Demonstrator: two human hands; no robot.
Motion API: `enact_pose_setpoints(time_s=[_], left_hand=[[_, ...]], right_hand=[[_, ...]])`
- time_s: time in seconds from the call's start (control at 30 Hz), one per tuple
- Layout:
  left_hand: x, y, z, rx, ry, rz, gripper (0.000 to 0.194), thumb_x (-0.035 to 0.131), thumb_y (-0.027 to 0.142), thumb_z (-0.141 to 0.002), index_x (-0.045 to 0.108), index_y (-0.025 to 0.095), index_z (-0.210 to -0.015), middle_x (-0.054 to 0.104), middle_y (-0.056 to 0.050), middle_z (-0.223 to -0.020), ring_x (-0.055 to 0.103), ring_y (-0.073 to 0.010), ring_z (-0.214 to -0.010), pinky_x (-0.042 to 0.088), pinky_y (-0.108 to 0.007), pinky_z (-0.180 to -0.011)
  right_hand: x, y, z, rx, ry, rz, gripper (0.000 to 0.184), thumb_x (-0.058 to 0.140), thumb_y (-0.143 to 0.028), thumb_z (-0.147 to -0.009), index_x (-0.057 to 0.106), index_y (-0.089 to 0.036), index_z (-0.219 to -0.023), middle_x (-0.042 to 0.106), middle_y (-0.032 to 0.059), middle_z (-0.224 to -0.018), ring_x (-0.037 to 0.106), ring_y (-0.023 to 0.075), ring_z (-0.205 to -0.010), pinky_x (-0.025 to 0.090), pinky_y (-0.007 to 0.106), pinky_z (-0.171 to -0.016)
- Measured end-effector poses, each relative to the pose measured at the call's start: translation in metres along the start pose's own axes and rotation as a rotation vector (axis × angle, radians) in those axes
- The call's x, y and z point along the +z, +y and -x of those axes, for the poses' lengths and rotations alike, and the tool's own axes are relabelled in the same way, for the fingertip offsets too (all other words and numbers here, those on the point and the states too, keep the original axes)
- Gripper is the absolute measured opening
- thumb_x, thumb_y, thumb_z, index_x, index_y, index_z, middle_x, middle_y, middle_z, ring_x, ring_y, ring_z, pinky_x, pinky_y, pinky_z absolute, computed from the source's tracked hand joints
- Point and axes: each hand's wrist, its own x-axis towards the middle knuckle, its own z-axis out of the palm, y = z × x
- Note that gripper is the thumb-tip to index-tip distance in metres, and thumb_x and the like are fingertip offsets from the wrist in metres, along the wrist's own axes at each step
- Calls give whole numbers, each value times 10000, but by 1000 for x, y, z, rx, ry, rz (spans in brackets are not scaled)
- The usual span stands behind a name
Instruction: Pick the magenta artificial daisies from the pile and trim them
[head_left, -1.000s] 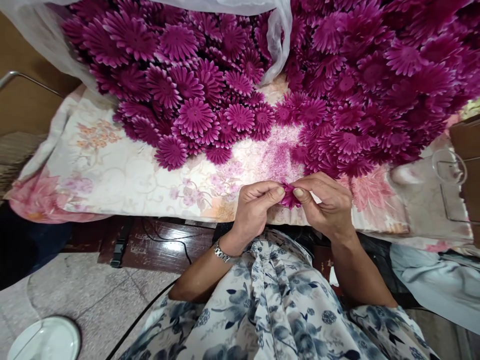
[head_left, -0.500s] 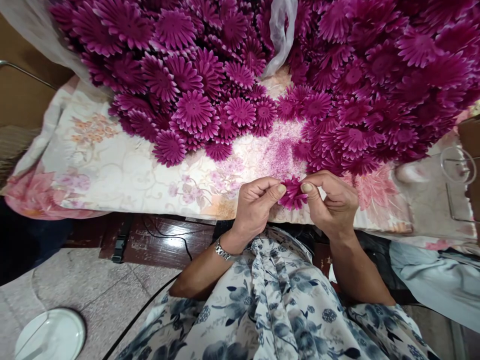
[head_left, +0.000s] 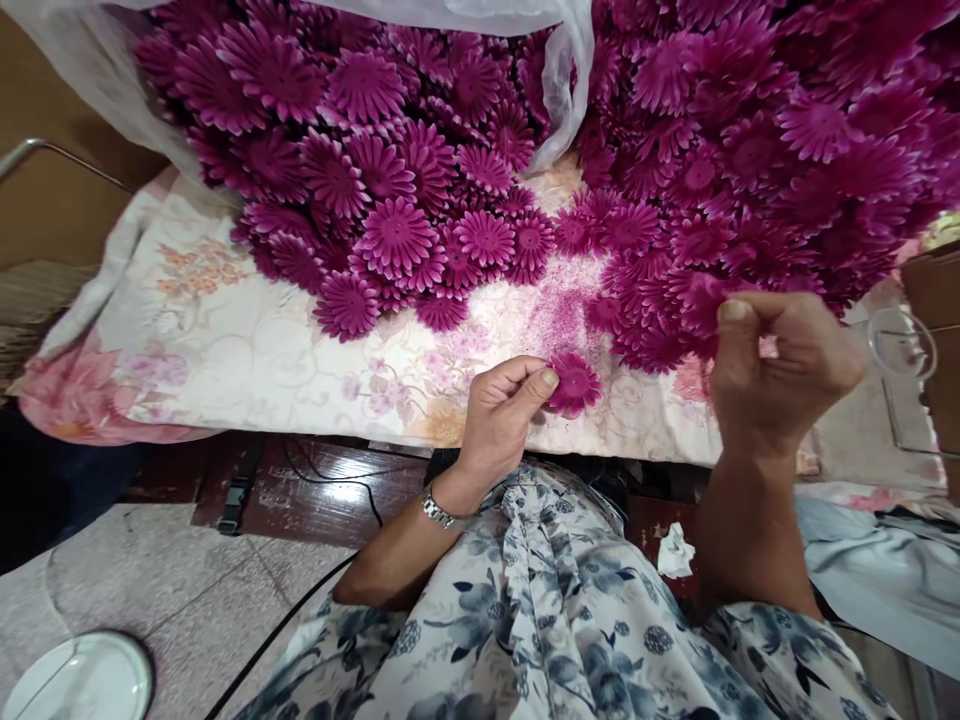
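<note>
My left hand pinches a small magenta fabric flower at the near edge of the cloth-covered table, with a watch on its wrist. My right hand has lifted to the right and pinches another magenta flower piece between thumb and fingers, right at the edge of the big heap of magenta flowers. The heap covers the far half of the table.
A clear plastic bag lies open over the heap. Magenta dust speckles the floral cloth. A white plate sits on the floor at lower left, a cable runs beside it. A clear glass stands at right.
My hands held one flower together; now they have come apart. The right hand moved up and right with a pulled-off flower layer, the left stayed holding the other.
</note>
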Motion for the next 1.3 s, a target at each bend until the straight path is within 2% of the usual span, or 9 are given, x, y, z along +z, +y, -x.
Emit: enact_pose_setpoints(time_s=[0.13, 0.2, 0.3, 0.37, 0.4, 0.6, 0.87, 1.03, 1.3], left_hand=[[7, 5, 0, -35, -4, 26, 272, 728, 396, -686, 621, 153, -627, 525, 29, -554, 470, -66, -503, 364, -183, -456], [10, 7, -1, -20, -26, 28, 259, 728, 379, -691, 620, 153, -625, 516, 34, -555, 461, -61, -513, 373, -183, -478], [12, 6, -2, 21, -73, 27, 206, 724, 323, -709, 634, 155, -631, 527, 37, -567, 457, -53, -538, 385, -177, -526], [13, 5, -2, 31, -99, 20, 177, 724, 306, -711, 652, 160, -642, 557, 31, -580, 477, -59, -554, 396, -182, -547], [14, 4, -2, 23, -111, 17, 168, 724, 306, -710, 662, 162, -650, 573, 27, -587, 489, -65, -558, 403, -189, -551], [13, -1, 0, 24, -106, 39, 167, 738, 313, -694, 688, 169, -627, 580, 19, -571, 483, -69, -552, 394, -202, -547], [15, 4, 2, 19, -74, 94, 216, 747, 314, -681, 661, 161, -555, 496, 34, -501, 392, -60, -506, 342, -213, -525], [14, 2, 2, 87, -99, 12, 220, 701, 300, -739, 637, 155, -586, 475, 35, -512, 373, -59, -516, 313, -210, -519], [14, 0, 5, 151, -65, -49, 238, 680, 318, -757, 617, 160, -591, 503, 32, -515, 397, -68, -506, 334, -215, -520]], right_hand=[[-5, 3, -13, -81, -43, 87, 243, 620, -302, -824, 647, -226, -1053, 641, 91, -984, 572, 237, -968, 420, 377, -846], [-2, -10, -8, -149, -65, -26, 282, 653, -305, -799, 637, -233, -1071, 644, 72, -975, 585, 207, -915, 447, 347, -794], [9, -35, 7, -231, -300, -312, 152, 668, -277, -785, 647, -196, -911, 639, 24, -778, 583, 137, -721, 459, 271, -645], [15, -46, 15, -207, -438, -430, 82, 653, -249, -796, 616, -176, -796, 606, 3, -685, 559, 110, -650, 444, 244, -597], [17, -48, 18, -185, -460, -454, 85, 642, -236, -804, 601, -172, -766, 593, -1, -664, 550, 103, -635, 436, 236, -585], [17, -44, 23, -135, -467, -480, 103, 598, -202, -830, 584, -174, -732, 580, -8, -638, 541, 99, -621, 423, 237, -582], [16, -44, 31, -14, -386, -629, 81, 601, -121, -802, 586, -171, -740, 573, -18, -654, 533, 90, -619, 421, 236, -585], [16, -44, 33, -2, -340, -584, 97, 604, -117, -798, 577, -172, -723, 559, -29, -642, 520, 78, -611, 406, 225, -580], [12, -42, 31, 82, -312, -609, 102, 590, -138, -807, 593, -176, -713, 566, -31, -637, 515, 78, -598, 392, 223, -566]])
